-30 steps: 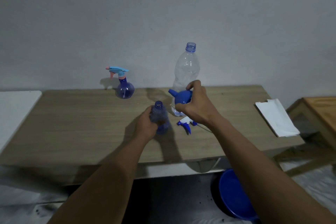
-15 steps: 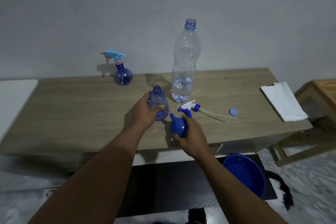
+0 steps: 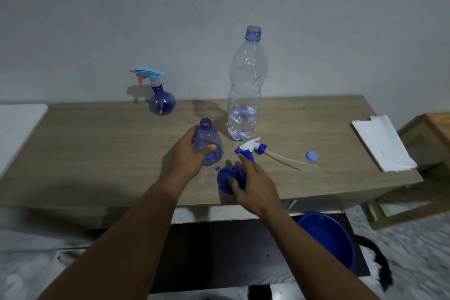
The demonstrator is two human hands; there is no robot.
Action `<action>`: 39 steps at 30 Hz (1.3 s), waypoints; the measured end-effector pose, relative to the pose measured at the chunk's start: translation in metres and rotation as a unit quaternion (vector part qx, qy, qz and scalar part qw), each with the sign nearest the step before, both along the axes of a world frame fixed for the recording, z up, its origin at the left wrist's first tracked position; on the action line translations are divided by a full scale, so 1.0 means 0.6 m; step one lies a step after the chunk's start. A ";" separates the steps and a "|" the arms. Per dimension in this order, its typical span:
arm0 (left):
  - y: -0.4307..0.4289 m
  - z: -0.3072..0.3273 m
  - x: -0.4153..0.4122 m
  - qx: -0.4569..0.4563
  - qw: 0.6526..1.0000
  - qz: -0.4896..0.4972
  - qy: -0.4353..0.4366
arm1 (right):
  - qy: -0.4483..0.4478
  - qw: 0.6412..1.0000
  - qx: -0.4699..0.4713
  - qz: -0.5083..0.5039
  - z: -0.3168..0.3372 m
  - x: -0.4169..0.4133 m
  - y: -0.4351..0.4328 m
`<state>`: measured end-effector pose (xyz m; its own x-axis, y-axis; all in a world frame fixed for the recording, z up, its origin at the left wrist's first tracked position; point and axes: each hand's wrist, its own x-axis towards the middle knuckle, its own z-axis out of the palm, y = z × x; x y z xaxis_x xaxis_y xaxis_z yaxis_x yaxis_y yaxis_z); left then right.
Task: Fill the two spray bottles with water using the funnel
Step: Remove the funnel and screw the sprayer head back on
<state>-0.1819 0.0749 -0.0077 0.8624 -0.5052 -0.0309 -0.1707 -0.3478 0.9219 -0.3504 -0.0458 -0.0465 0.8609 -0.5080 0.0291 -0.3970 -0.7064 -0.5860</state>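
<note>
My left hand [image 3: 188, 156] grips a small, clear blue spray bottle [image 3: 209, 137] with its neck open, upright on the wooden table [image 3: 97, 153]. Just to its right the blue funnel [image 3: 226, 176] rests on the table, wide end down and spout up. My right hand [image 3: 258, 182] lies against the funnel, thumb touching it and fingers spread loosely. The bottle's white and blue trigger head [image 3: 250, 148] with its tube lies beside them. A second spray bottle [image 3: 162, 102], with a light blue and pink head on, stands at the back left. A tall, uncapped water bottle [image 3: 246, 85] holds a little water.
A small blue cap [image 3: 312, 156] lies right of the trigger head's tube. White paper sheets [image 3: 382, 143] sit at the table's right end. A blue basin [image 3: 326, 238] is on the floor under the front edge. A wooden stool frame [image 3: 428, 134] stands to the right.
My right hand brought the funnel down from in front of the water bottle to the table near the front edge and loosened its fingers. The view tilted down. My left hand stayed on the bottle.
</note>
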 end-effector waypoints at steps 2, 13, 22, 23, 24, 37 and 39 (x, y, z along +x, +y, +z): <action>0.001 -0.005 0.001 -0.002 1.000 0.003 0.010 | -0.059 0.997 -0.038 -0.026 0.017 0.013 -0.032; 0.004 -0.035 0.014 -0.029 0.999 0.001 0.028 | 0.157 0.987 -0.032 0.018 0.012 0.096 -0.165; 0.000 -0.010 0.000 -0.033 0.999 0.008 0.033 | 0.115 0.993 0.035 -0.007 0.063 0.091 -0.178; 0.001 -0.005 -0.001 -0.028 0.999 0.008 0.031 | 0.103 0.994 0.045 -0.005 0.075 0.085 -0.176; 0.002 -0.001 -0.004 -0.023 0.999 0.008 0.028 | 0.087 0.995 0.051 -0.004 0.086 0.078 -0.173; 0.002 0.039 -0.019 0.010 0.999 0.008 0.041 | -0.220 0.968 0.117 -0.013 0.362 0.105 -0.082; 0.001 0.041 -0.018 0.011 0.999 0.005 0.052 | -0.266 0.955 0.129 -0.005 0.386 0.121 -0.058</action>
